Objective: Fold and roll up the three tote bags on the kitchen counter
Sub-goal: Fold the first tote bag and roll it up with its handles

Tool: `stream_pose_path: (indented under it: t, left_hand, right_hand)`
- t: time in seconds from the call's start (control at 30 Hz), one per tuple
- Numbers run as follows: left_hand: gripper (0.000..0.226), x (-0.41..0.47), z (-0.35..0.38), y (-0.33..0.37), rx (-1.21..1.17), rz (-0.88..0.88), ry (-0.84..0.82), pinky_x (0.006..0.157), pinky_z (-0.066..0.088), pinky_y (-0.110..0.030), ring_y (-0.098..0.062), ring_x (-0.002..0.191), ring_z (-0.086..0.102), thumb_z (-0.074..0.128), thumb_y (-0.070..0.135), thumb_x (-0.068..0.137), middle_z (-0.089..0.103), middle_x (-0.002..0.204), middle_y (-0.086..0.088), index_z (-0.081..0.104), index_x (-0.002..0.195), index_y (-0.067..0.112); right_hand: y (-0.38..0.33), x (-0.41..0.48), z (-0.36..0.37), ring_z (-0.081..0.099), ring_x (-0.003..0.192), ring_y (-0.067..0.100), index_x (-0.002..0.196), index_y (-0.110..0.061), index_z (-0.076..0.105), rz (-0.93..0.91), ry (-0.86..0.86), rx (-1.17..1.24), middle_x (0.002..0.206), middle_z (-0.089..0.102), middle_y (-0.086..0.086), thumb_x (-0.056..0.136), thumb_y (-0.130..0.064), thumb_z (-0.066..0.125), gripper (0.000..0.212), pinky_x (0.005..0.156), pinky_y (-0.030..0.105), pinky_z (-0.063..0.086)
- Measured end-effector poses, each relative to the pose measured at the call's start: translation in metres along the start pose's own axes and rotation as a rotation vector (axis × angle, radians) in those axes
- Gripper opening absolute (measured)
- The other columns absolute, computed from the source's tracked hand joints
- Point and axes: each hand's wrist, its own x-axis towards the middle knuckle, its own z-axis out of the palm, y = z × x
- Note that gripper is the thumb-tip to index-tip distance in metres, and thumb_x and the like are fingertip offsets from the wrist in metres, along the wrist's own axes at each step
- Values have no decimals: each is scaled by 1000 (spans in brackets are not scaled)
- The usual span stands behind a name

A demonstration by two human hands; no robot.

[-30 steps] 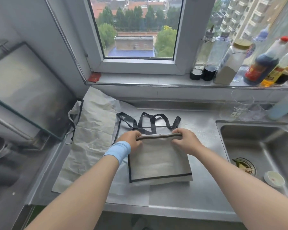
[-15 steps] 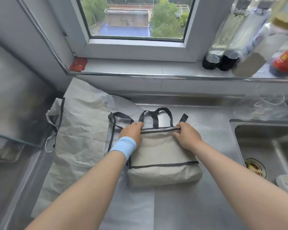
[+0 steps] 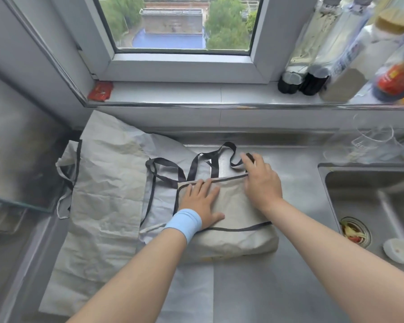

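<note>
Left hand [image 3: 202, 203] lies flat and open on the folded bag [image 3: 233, 220], pinning it; right hand [image 3: 261, 180] is open, fingers reaching the straps [image 3: 216, 159]. Light, limp, crinkly fabric — best gathered at the straps and rolled from the hem.

Soft daylight is entering through the window [image 3: 180, 24], lighting the steel desk [image 3: 289, 276] evenly; bottles [image 3: 350, 54] at right are blurring, edges bending.

No lettering can be read; the bottle label [image 3: 393, 81] is blurred.
</note>
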Motion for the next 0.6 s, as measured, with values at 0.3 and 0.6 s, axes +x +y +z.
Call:
stream_pose_path:
  t: [0.3, 0.6]
  left_hand:
    - [36, -41, -1, 28, -90, -77, 450, 100, 32, -39, -26, 124, 41, 54, 36, 88, 44, 136, -2, 51, 122, 23]
    - [43, -113, 10, 7, -1128, -682, 342, 75, 37, -27, -23, 89, 56, 67, 28, 81, 58, 93, -2, 40, 113, 16]
  right_hand:
    - [-10, -96, 21, 16, 150, 29, 150, -27, 34, -262, -421, -32, 162, 21, 9, 86, -54, 10, 74, 117, 50, 16]
    - [-24, -107, -5, -4, 152, 23, 156, -34, 11, -277, -453, -67, 166, -1, 5, 102, -53, 26, 59, 119, 55, 1]
